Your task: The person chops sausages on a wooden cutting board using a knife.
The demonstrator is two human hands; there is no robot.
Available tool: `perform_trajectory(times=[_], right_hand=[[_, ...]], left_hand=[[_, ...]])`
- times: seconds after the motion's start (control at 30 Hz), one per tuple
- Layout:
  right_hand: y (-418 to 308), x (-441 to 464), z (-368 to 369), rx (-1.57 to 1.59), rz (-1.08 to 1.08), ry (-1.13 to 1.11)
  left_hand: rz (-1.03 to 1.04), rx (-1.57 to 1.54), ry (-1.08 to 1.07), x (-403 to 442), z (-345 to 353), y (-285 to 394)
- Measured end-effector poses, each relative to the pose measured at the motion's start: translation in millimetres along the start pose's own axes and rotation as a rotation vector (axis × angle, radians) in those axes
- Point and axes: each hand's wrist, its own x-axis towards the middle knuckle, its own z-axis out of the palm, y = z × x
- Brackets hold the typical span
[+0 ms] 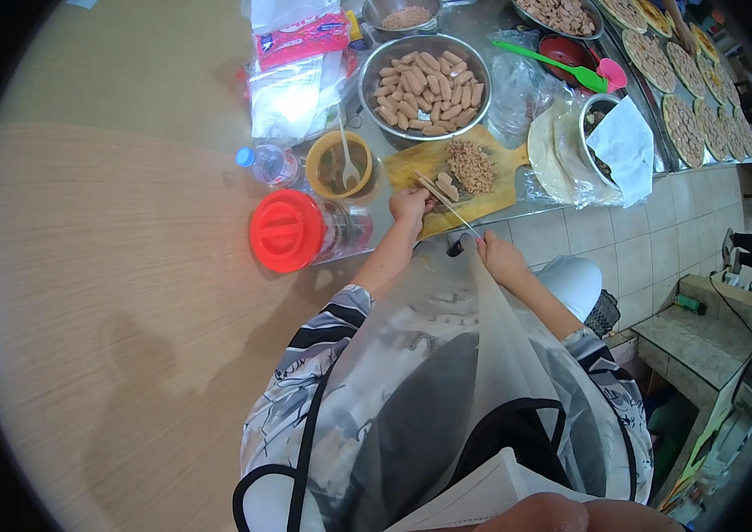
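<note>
On a yellow cutting board (403,165), my left hand (410,206) has its fingers closed on a sausage, which they largely hide. My right hand (500,255) grips a knife (460,215) by its handle at the board's near edge. The blade slants up and left across the board, close to my left fingers. Just beyond the blade lie a few larger sausage pieces (448,187). A heap of finely chopped sausage (472,166) sits to their right.
Behind the board stands a metal bowl of whole sausages (429,86). A tub with a spoon (339,165), a water bottle (268,165) and a red-lidded jar (287,231) stand left. Flat wraps (553,152) and a pot (596,133) stand right; topped pizzas (683,130) lie farther off.
</note>
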Motion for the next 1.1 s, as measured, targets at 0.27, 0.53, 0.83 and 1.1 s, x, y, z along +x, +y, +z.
perform_trajectory(times=[0.27, 0.53, 0.83, 1.1], right_hand=[[-1, 20, 11, 0.019, -0.021, 0.047], [-8, -8, -12, -0.057, 0.02, 0.015], [3, 34, 4, 0.095, -0.12, 0.069], [1, -3, -10, -0.013, -0.008, -0.019]], left_hand=[[0.069, 0.032, -0.057, 7, -3, -8], [0.109, -0.002, -0.004, 5, -2, -13], [0.089, -0.024, -0.032, 4, -2, -13], [0.096, -0.009, -0.016, 1, 0, -10]])
